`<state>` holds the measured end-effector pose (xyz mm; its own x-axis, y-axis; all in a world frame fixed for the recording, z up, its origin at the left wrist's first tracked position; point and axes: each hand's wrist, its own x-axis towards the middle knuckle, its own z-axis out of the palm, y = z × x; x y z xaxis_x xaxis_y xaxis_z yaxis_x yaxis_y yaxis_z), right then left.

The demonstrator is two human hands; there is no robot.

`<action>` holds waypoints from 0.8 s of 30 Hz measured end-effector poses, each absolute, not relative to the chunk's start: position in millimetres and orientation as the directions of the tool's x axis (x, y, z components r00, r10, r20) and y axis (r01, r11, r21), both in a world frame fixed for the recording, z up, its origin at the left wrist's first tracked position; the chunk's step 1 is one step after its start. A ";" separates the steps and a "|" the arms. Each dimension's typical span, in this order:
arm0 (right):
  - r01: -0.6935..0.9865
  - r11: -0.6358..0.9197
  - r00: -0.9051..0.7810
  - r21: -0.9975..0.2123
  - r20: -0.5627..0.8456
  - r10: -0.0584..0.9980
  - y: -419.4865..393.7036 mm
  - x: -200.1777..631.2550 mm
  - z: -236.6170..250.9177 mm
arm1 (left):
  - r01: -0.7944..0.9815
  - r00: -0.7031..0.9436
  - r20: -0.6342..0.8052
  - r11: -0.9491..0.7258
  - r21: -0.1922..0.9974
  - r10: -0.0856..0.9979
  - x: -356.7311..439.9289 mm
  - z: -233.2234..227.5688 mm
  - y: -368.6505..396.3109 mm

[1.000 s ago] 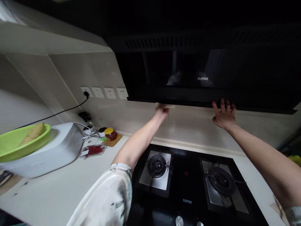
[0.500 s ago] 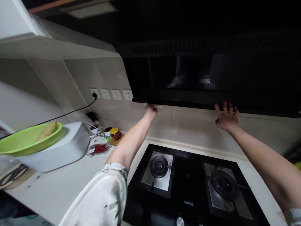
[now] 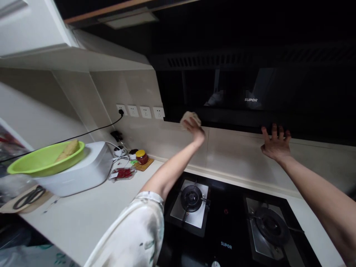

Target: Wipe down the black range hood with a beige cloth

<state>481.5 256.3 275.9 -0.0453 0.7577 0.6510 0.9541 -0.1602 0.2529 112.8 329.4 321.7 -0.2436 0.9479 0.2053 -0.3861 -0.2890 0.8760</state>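
Note:
My left hand [image 3: 194, 128] is raised in front of the lower left edge of the black range hood [image 3: 250, 92] and grips a pale cloth [image 3: 189, 116], bunched up against the hood's bottom strip. My right hand [image 3: 275, 142] is spread with fingers apart, its fingertips resting on the underside edge of the hood further right. Below both arms lies the black gas hob [image 3: 230, 218] with two burners.
On the white counter at left stands a white appliance [image 3: 80, 170] with a green bowl [image 3: 44, 159] on top. A small jar with a yellow lid [image 3: 141, 156], a bag of red chillies [image 3: 124, 173], wall sockets [image 3: 140, 111] and scissors [image 3: 27, 196] are nearby.
My left hand has moved along the hood's lower edge and now sits slightly lower with the cloth bunched up. The view has shifted left and down. My right hand stays on the hood's edge.

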 end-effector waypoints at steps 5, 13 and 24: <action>0.967 -0.112 -0.073 0.231 0.663 0.745 253.5 482.2 276.3 | 0.269 0.082 0.540 -0.541 0.797 0.837 182.2 268.7 318.0; 0.948 -0.155 -0.069 0.278 0.654 0.753 254.9 484.9 276.0 | 0.588 0.282 0.665 -0.672 0.449 0.691 94.4 257.7 339.3; 0.934 -0.186 -0.062 0.304 0.652 0.756 254.1 481.7 275.0 | 0.555 -0.352 0.505 -0.259 0.791 0.788 -53.6 287.3 378.5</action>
<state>481.7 254.1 275.0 -0.0616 0.7557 0.6520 0.9343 -0.1861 0.3040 -53.6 378.5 287.3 -0.3517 0.7884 0.5047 0.5549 -0.2586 0.7907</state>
